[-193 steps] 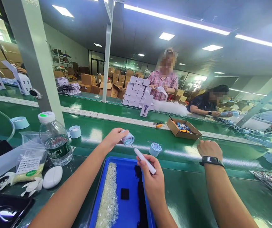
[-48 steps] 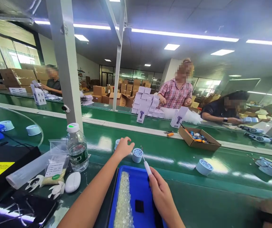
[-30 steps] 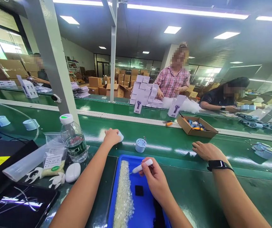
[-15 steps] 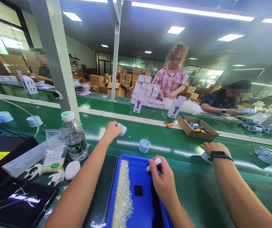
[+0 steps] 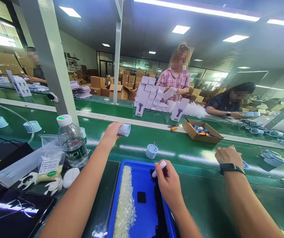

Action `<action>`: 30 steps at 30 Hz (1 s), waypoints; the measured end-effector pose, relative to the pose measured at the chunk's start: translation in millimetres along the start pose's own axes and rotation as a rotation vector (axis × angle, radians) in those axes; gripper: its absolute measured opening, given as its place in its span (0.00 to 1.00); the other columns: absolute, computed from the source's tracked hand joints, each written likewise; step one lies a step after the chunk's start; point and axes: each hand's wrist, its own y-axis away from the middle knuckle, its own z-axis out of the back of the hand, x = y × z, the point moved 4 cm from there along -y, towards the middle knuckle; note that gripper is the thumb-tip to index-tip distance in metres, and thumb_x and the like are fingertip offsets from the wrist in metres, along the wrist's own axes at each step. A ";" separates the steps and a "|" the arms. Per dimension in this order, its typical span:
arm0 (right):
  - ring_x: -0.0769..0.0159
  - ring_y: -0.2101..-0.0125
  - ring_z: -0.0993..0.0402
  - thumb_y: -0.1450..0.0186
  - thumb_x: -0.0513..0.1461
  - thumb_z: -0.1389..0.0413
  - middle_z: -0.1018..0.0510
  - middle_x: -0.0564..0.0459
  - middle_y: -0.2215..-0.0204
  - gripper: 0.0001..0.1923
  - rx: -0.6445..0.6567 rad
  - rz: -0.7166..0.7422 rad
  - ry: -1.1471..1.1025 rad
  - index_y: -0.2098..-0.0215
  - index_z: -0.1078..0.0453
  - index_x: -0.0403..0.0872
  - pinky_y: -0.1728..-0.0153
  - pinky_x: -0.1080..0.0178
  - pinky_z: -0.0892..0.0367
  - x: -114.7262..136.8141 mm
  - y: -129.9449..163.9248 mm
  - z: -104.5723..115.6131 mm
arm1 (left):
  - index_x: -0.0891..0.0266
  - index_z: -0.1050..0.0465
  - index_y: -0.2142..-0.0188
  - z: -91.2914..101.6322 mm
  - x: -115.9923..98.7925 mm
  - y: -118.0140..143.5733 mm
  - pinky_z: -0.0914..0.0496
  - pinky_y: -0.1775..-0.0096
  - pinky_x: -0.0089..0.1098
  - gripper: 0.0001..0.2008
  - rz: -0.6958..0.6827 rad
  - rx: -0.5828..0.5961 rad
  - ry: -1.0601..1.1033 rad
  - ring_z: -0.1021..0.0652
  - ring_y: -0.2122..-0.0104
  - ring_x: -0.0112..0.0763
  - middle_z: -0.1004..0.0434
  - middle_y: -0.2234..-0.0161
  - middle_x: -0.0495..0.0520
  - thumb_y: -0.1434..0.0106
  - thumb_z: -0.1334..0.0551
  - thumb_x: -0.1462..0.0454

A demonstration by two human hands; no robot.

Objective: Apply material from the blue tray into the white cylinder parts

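My left hand (image 5: 112, 134) reaches out over the green belt, fingers closed around a pale blue plastic cylinder housing (image 5: 125, 130) tipped on its side. In my right hand (image 5: 168, 178) is a white pen-shaped tool (image 5: 159, 168), pinched between thumb and fingers. Its lower end points at small black pieces (image 5: 159, 201) along the right side of a blue tray (image 5: 145, 219). Small translucent rings (image 5: 125, 201) are heaped along the tray's left side, and a black square (image 5: 141, 197) lies between. Another pale blue housing (image 5: 152, 151) stands upright just beyond the tray, wires at its top.
A co-worker's hand (image 5: 228, 156) with a black wristband reaches in from the right. A water bottle (image 5: 72, 145), bagged parts (image 5: 51, 165) and white fan blades (image 5: 53, 186) lie left. Beyond stand a cardboard box (image 5: 202, 132) and a metal post (image 5: 51, 59).
My left hand has turned the housing, so more of it shows. My right hand has barely moved with the white tool. The co-worker's hand at right has shifted beside a housing there.
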 end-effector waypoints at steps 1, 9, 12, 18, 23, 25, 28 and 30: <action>0.70 0.79 0.40 0.33 0.46 0.52 0.35 0.59 0.80 0.13 0.007 -0.002 0.004 0.73 0.43 0.49 0.76 0.67 0.42 -0.6 0.1 -0.4 | 0.61 0.37 0.76 -0.3 0.2 0.5 0.31 0.72 0.34 0.11 0.005 0.004 0.003 0.31 0.75 0.28 0.33 0.76 0.49 0.57 0.38 0.60; 0.70 0.79 0.39 0.34 0.47 0.52 0.34 0.59 0.80 0.13 0.106 -0.064 -0.097 0.71 0.42 0.49 0.76 0.67 0.41 -6.3 1.1 -7.0 | 0.61 0.37 0.76 -5.0 2.7 2.9 0.32 0.72 0.33 0.11 0.017 0.035 -0.006 0.31 0.75 0.28 0.34 0.77 0.49 0.57 0.37 0.60; 0.70 0.78 0.40 0.34 0.47 0.51 0.35 0.59 0.80 0.13 0.133 -0.045 -0.103 0.71 0.41 0.49 0.75 0.68 0.41 -4.6 2.6 -8.3 | 0.61 0.37 0.76 -6.7 3.5 4.2 0.32 0.72 0.33 0.11 0.018 0.044 -0.017 0.32 0.75 0.28 0.34 0.77 0.48 0.56 0.37 0.59; 0.70 0.78 0.40 0.33 0.47 0.52 0.35 0.59 0.79 0.13 0.038 -0.004 -0.056 0.71 0.41 0.49 0.74 0.67 0.43 -1.5 1.9 -1.9 | 0.61 0.38 0.77 -8.1 5.3 6.2 0.32 0.72 0.33 0.12 0.030 0.062 -0.050 0.31 0.75 0.29 0.33 0.77 0.49 0.56 0.36 0.59; 0.70 0.78 0.39 0.34 0.46 0.52 0.34 0.59 0.79 0.13 0.034 -0.013 -0.042 0.72 0.42 0.49 0.74 0.67 0.42 -2.5 0.2 -1.5 | 0.61 0.39 0.78 -9.4 6.1 8.0 0.32 0.72 0.33 0.12 0.045 0.076 -0.084 0.31 0.75 0.29 0.33 0.77 0.50 0.56 0.36 0.59; 0.70 0.78 0.39 0.34 0.46 0.52 0.34 0.58 0.79 0.13 0.039 -0.016 -0.048 0.73 0.42 0.49 0.74 0.67 0.42 -2.7 0.3 -1.8 | 0.61 0.38 0.78 -10.1 5.9 9.4 0.32 0.72 0.33 0.12 0.050 0.078 -0.096 0.31 0.75 0.29 0.33 0.77 0.50 0.56 0.36 0.59; 0.70 0.77 0.39 0.34 0.47 0.52 0.34 0.58 0.79 0.13 0.050 -0.019 -0.059 0.73 0.42 0.49 0.74 0.67 0.42 -3.1 0.7 -2.3 | 0.61 0.38 0.78 -11.2 5.2 11.3 0.33 0.72 0.33 0.11 0.052 0.084 -0.111 0.31 0.75 0.29 0.33 0.77 0.49 0.55 0.36 0.59; 0.70 0.77 0.40 0.34 0.47 0.52 0.34 0.59 0.79 0.13 0.042 -0.016 -0.066 0.72 0.42 0.49 0.74 0.67 0.42 -3.2 0.8 -2.0 | 0.61 0.39 0.78 -11.5 4.6 12.0 0.33 0.72 0.33 0.11 0.053 0.084 -0.114 0.31 0.75 0.29 0.34 0.77 0.49 0.55 0.36 0.60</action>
